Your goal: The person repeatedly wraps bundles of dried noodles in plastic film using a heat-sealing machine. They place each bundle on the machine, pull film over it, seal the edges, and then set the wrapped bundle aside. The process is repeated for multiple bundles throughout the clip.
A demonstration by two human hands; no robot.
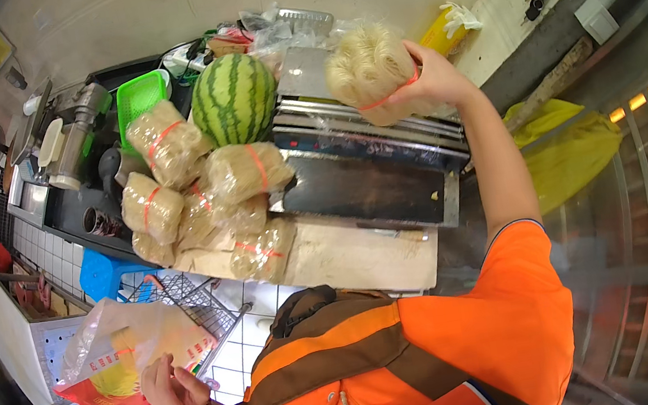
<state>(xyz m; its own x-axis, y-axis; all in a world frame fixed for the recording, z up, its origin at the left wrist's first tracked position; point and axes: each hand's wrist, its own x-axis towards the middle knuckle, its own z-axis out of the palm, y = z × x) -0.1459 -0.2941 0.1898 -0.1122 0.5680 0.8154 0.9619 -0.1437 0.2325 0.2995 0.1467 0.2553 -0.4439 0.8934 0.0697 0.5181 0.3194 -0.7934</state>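
My right hand (434, 78) is closed round a bundle of pale dried noodles (370, 68) tied with a red band, held up over the back of a long metal appliance (365, 184). Low at the left, my left hand (173, 388) has its fingers curled beside a translucent plastic bag (130, 329) with a yellow and red package in it; whether it grips the bag I cannot tell. Several clear-wrapped noodle packs (248, 172) with red bands are heaped on the counter, in front of a whole watermelon (234, 99).
A green plastic basket (139, 101) and a metal machine (79, 134) stand at the back left. A cardboard sheet (362, 253) lies along the counter's front edge. Below are a blue stool (99, 274) and a wire shopping cart (204, 300). Yellow cloth (566, 159) hangs at the right.
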